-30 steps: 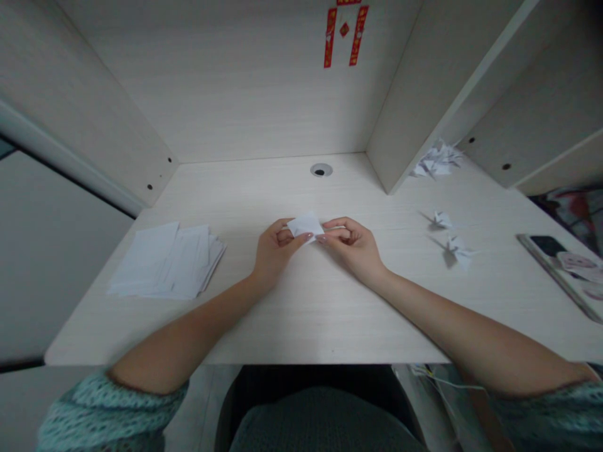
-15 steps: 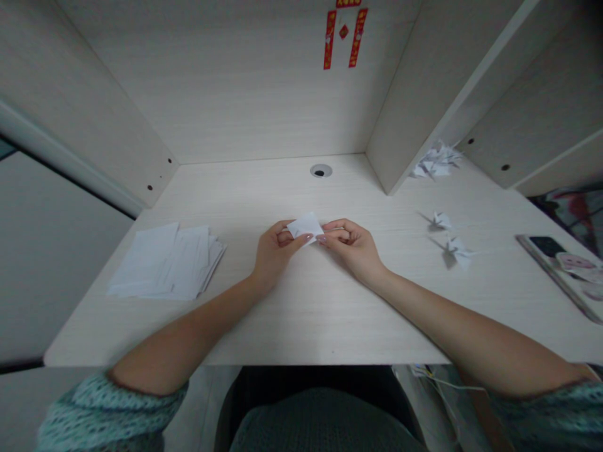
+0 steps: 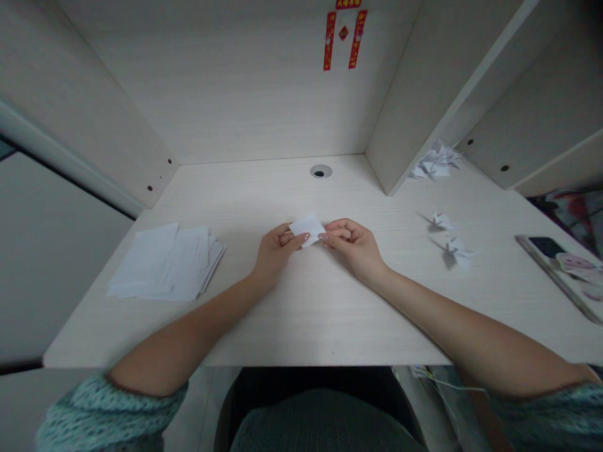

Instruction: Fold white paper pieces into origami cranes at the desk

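A small folded piece of white paper is held between both hands, just above the middle of the desk. My left hand pinches its left side, thumb on top and fingers curled behind. My right hand grips the right corner between thumb and fingertips. The underside of the paper and its finer folds cannot be made out. To the right lie two folded paper cranes, one behind the other. On the left rests a stack of white paper sheets.
More folded white paper pieces are heaped behind the upright panel. A phone lies at the right edge. A round cable hole sits near the back wall, which bears red paper strips.
The paper has turned slightly in my fingers, and its folded outline looks a little wider and flatter. Both hands stay in nearly the same place.
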The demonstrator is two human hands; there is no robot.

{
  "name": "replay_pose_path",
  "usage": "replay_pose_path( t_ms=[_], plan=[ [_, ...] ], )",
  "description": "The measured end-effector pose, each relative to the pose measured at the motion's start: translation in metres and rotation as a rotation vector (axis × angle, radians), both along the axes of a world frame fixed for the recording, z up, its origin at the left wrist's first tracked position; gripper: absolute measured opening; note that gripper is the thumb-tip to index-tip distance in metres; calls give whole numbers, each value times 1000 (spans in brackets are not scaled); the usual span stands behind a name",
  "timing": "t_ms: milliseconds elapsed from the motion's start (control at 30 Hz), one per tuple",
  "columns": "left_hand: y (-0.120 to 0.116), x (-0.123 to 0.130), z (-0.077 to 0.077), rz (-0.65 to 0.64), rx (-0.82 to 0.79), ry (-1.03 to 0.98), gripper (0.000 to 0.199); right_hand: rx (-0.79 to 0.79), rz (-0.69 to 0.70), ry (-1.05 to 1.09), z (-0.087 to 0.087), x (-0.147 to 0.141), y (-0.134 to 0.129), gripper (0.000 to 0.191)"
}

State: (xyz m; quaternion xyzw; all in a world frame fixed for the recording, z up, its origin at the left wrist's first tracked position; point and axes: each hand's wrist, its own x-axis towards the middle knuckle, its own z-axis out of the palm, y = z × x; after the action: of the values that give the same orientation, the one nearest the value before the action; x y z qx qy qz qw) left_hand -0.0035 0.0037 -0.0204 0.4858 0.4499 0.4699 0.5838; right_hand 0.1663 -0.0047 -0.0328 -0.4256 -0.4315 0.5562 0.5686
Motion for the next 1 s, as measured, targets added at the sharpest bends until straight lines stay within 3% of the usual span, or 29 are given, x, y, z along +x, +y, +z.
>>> replay_pose_path(
  t_ms=[333,600,833,1000],
  plan=[
    [-2,2,3,-45,-13,-65,52,43,-8,-11,3,1,0,33],
    [-1,-4,0,-88,85,150,66,43,11,-28,0,2,0,36],
    [-3,-4,2,-87,66,166,67,42,20,-23,-2,3,1,30],
    [-4,-2,3,-70,68,122,51,38,26,-24,-1,1,0,31]
  ],
)
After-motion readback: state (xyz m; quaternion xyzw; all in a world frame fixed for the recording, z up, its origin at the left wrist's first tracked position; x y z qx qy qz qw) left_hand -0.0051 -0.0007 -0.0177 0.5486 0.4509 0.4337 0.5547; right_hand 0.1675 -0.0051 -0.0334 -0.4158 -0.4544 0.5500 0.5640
